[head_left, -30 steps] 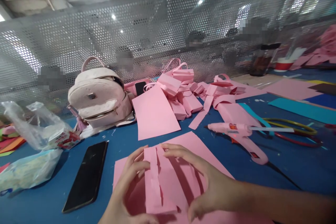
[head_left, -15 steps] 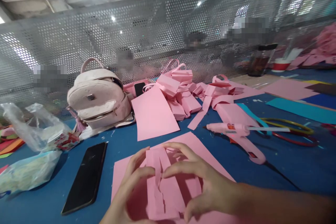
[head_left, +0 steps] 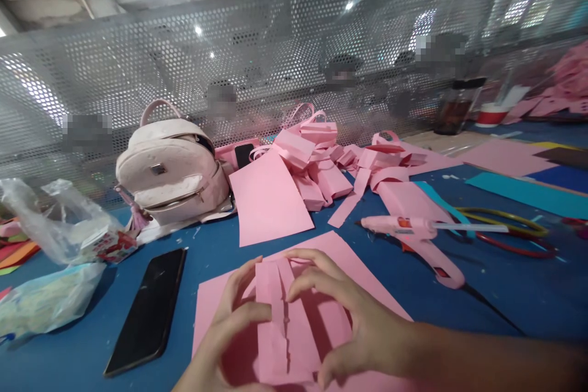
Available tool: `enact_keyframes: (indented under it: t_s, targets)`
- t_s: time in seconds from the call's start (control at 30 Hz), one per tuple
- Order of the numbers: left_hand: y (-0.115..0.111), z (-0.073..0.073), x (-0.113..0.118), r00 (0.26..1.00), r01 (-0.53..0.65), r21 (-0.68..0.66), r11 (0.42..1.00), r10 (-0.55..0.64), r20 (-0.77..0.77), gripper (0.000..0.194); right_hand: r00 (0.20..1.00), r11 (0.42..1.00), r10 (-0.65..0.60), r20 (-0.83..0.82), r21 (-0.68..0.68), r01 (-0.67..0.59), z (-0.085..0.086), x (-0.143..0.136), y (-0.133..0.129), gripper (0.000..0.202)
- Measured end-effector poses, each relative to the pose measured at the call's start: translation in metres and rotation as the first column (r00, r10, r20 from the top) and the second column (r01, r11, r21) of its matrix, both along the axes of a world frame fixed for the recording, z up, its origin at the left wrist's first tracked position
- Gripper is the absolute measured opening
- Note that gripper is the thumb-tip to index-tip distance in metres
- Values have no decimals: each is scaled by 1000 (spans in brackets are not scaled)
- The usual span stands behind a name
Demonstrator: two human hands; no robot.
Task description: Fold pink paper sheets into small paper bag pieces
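A folded pink paper piece (head_left: 298, 340), box-like with a ragged seam down its top, lies between my two hands. My left hand (head_left: 225, 327) grips its left side, with a fingertip pressed on the flap beside the seam. My right hand (head_left: 362, 318) curls round the right side, its index fingertip on the top near the seam and its thumb by the near right corner. Beneath it all are flat pink sheets (head_left: 349, 257). The paper's underside and some fingertips are hidden.
A pink glue gun (head_left: 413, 229) with its cord lies to the right, and a black phone (head_left: 147, 312) to the left. Behind are a pale backpack (head_left: 172, 165), a heap of folded pink paper pieces (head_left: 316, 159) and a perforated metal screen (head_left: 275, 49). Plastic bags (head_left: 50, 300) sit far left.
The gap along the seam has closed, and the flap edges now meet more evenly. My right index finger has shifted slightly up and right. My left hand stays nearly in place.
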State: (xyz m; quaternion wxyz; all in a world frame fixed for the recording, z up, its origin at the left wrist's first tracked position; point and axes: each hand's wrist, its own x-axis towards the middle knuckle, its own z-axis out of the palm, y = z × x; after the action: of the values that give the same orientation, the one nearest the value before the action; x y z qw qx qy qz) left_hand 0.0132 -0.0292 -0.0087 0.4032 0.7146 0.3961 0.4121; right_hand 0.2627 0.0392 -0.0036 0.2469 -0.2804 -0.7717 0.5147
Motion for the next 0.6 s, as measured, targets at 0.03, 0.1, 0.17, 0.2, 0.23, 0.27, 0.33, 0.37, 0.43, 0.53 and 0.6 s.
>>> enact_keyframes:
  t_s: [0.03,0.1,0.17,0.2,0.23,0.27,0.33,0.37,0.43,0.53,0.6]
  targets:
    - [0,0,1,1000,-11,-8,1000,11,-7,67,1000,1000,-8,5,-2,8,0,-1,-1,67]
    - [0,0,1,999,-33,-18,999,33,-24,69,999,999,-37,8,15,36,2,-2,-3,70]
    - [0,0,2,998,-55,-18,998,54,-44,68,998,997,-63,7,34,62,4,-4,-5,75]
    - [0,0,2,997,-61,-16,998,60,-52,67,998,997,-68,8,40,67,4,-5,-5,79]
    - [0,0,2,996,-65,-12,998,64,-57,64,998,997,-66,13,43,66,4,-5,-5,83]
    - [-1,0,3,996,-68,-8,998,67,-62,62,998,997,-61,21,46,60,4,-6,-5,85]
    - [-1,0,4,996,-60,0,998,60,-72,61,998,997,-46,46,63,43,2,-8,-5,87]
    - [-1,0,5,995,-51,9,999,51,-80,62,998,996,-39,57,77,35,2,-9,-4,86]
    - [-1,-1,5,994,-34,38,999,38,-101,61,996,994,-35,77,102,27,0,-10,-4,85]
    - [-1,-7,2,991,-28,86,996,39,-128,61,996,995,-42,76,97,35,-2,-9,-5,87]
    - [-1,-12,-2,991,-34,94,995,45,-125,65,998,995,-36,46,99,31,-2,-7,-6,85]
